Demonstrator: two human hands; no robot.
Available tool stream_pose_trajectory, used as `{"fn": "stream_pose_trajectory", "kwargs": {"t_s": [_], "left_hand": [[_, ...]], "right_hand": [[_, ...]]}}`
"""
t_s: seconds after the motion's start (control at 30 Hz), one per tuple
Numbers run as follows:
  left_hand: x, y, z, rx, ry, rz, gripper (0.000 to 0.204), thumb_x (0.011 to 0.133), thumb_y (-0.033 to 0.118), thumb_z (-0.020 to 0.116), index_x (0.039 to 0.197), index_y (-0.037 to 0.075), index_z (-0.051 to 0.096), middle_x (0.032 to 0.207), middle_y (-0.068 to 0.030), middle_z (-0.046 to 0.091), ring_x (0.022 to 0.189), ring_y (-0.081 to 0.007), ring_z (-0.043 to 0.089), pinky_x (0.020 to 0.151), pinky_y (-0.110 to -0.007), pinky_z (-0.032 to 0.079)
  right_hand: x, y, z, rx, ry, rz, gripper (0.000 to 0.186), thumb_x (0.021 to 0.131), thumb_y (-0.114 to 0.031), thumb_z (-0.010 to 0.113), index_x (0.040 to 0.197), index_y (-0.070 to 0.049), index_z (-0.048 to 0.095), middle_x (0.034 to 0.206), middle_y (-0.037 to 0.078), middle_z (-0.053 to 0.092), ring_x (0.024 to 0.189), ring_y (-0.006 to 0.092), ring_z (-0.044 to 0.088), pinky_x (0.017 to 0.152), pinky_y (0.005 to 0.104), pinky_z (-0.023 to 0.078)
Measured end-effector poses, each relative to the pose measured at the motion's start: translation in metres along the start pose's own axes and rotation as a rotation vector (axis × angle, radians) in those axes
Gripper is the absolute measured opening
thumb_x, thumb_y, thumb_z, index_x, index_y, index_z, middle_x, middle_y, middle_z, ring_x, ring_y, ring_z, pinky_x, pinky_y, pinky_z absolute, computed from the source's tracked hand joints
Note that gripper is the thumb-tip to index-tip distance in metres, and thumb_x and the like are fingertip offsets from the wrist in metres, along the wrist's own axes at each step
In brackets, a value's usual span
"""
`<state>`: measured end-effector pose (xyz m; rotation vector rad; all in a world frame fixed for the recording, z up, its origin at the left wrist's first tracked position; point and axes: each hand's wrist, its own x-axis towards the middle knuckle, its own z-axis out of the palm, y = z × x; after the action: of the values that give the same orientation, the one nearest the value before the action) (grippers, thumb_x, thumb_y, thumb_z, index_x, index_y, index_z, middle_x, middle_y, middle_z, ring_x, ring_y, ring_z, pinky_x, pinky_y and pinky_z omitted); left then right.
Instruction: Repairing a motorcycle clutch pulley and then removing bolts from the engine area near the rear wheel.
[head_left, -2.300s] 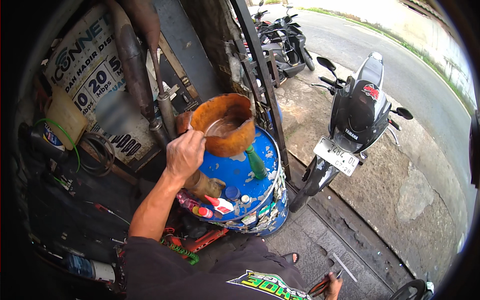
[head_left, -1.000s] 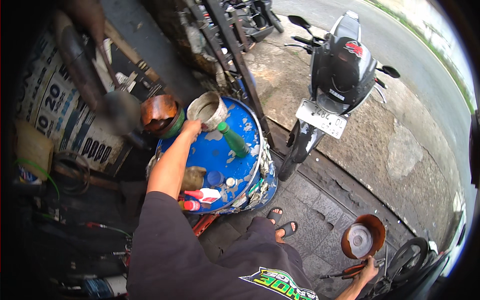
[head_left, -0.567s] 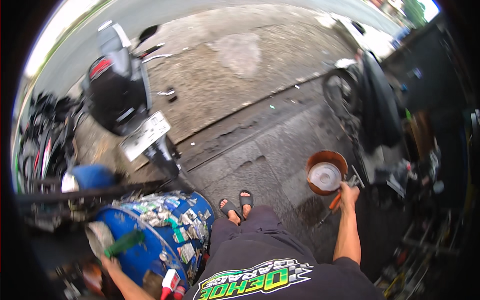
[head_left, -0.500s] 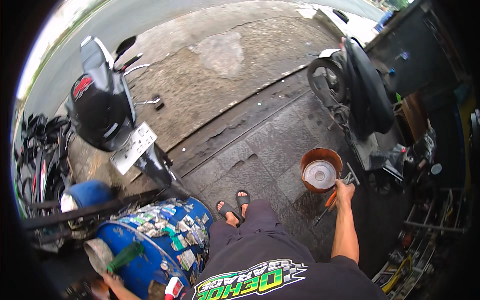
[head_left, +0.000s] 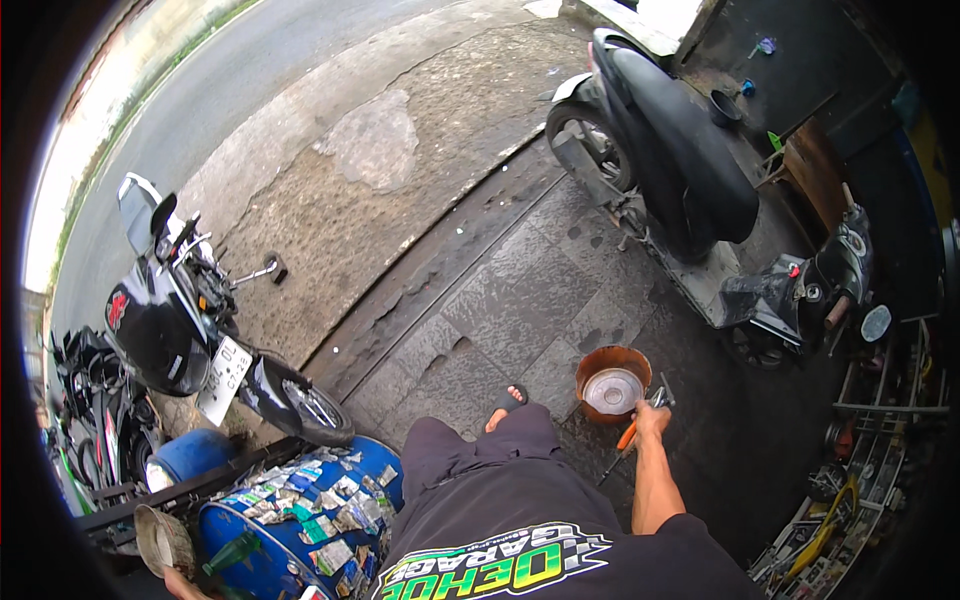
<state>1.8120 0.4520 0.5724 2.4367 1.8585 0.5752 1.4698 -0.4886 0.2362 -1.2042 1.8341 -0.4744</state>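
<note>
My right hand [head_left: 650,418] is closed around orange-handled pliers [head_left: 628,438] at my right side. The pliers' metal end meets the rim of a rusty orange bowl [head_left: 592,368] with a grey metal dish inside it, held above the paved floor. My left hand [head_left: 178,584] shows only as a sliver at the bottom left edge, right under a dented metal can [head_left: 160,538] at the rim of a blue drum [head_left: 262,568]. Whether it grips the can is hidden. A green bottle [head_left: 228,553] lies on the drum next to the can.
A black scooter [head_left: 680,170] is parked ahead on the right. A black motorcycle [head_left: 165,325] stands at the left beside a blue bucket [head_left: 190,455]. A tool rack [head_left: 850,500] lines the right edge. Cracked concrete and a road lie beyond.
The view swung from the drum and wall round to the pavement and scooter. My left hand went from the orange bowl on the drum to the metal can; my right hand holds the bowl out.
</note>
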Motion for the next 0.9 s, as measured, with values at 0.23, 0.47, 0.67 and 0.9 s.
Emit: {"fn": "stream_pose_trajectory", "kwargs": {"t_s": [0.23,0.47,0.67,0.9], "left_hand": [[-0.140,0.172,0.047,-0.105,-0.124,0.545,0.069,0.083,0.051,0.046,0.095,-0.014,0.064,0.094,-0.0303,0.066,0.088,-0.0464,0.063,0.078,-0.053,0.046],[-0.606,0.421,0.230,-0.088,-0.415,1.187,0.054,0.087,0.038,0.048,0.078,-0.012,0.065,0.074,-0.0307,0.063,0.077,-0.0437,0.065,0.073,-0.051,0.047],[-1.030,0.470,0.376,0.240,-1.155,1.478,0.040,0.080,0.028,0.049,0.060,-0.006,0.061,0.054,-0.0116,0.055,0.043,-0.0220,0.050,0.041,-0.038,0.038],[-1.322,0.410,0.566,0.394,-1.599,1.704,0.044,0.087,0.042,0.053,0.060,0.006,0.056,0.050,-0.0007,0.046,0.039,-0.0122,0.041,0.037,-0.031,0.030]], "right_hand": [[0.074,0.013,-0.018,0.128,0.131,0.204,0.009,0.071,-0.002,0.066,0.075,0.001,0.058,0.064,0.005,0.057,0.045,0.0136,0.052,0.041,0.0289,0.041],[0.183,0.051,0.000,0.257,0.330,0.373,0.011,0.073,-0.001,0.066,0.078,0.000,0.057,0.065,0.006,0.057,0.044,0.0140,0.052,0.040,0.0282,0.040],[0.316,0.099,0.053,0.191,0.347,0.488,0.012,0.073,-0.005,0.068,0.077,0.000,0.058,0.066,0.006,0.058,0.049,0.0140,0.055,0.043,0.0313,0.043],[0.500,0.182,0.136,0.278,0.205,0.355,0.022,0.075,-0.011,0.070,0.086,0.004,0.059,0.070,0.008,0.061,0.054,0.0150,0.057,0.049,0.0322,0.046]]}}
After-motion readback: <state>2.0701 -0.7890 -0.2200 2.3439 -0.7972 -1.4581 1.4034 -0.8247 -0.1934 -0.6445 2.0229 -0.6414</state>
